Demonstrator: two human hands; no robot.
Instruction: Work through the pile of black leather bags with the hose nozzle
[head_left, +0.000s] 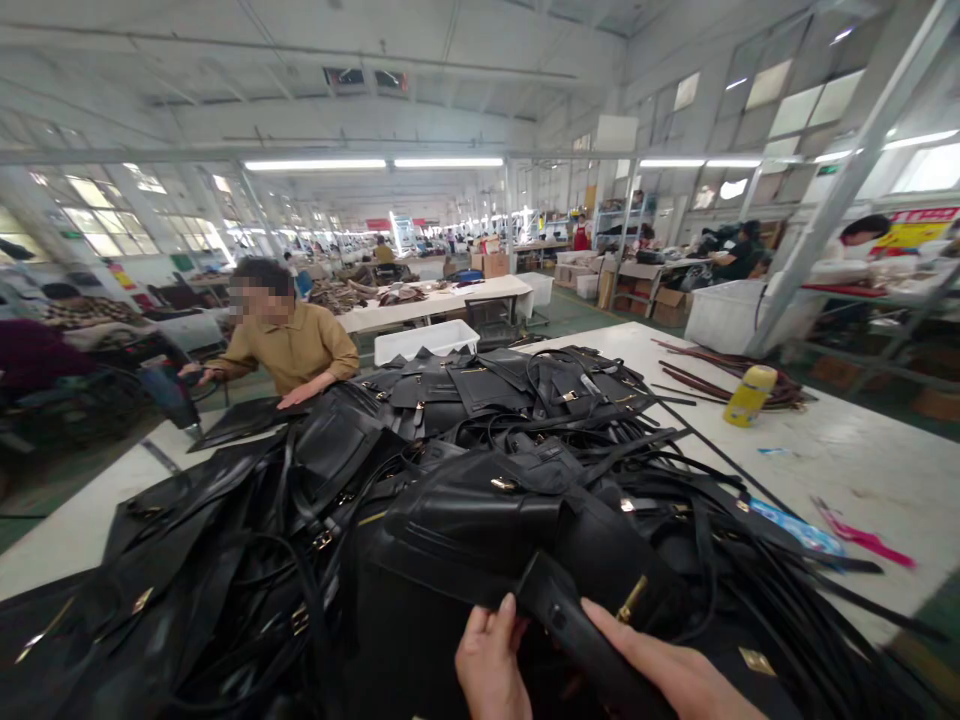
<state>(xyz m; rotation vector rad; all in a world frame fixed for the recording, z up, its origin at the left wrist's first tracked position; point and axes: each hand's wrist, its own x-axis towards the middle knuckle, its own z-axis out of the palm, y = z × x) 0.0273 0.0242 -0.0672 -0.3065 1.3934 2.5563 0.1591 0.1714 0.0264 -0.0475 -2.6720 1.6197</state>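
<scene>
Closest to view, at bottom right: curved black leather piece [574,630], held just above a heap of black leather handbags [450,510] and grasped in right hand [675,665], index finger laid along the edge, other fingers hidden. Just beside, left hand [495,665], fingertips drawn together against dark leather; impossible to tell which piece, or whether pinched or merely touched. Both hands cut off by the lower edge. Behind and around, handbags spread over a pale surface [885,470], straps and gold-toned clasps tangled, separate outlines lost in black. To the right, yellow bottle [750,395] near brown straps [701,370], blue patterned item [799,528] partly covered, pink object [862,535] hard to identify. Across at left, person in a tan jacket [300,345], one hand on black leather, other hand around a dark handheld tool [171,392]. Lettering on red-and-yellow sign [919,230], far right, too small to read.
</scene>
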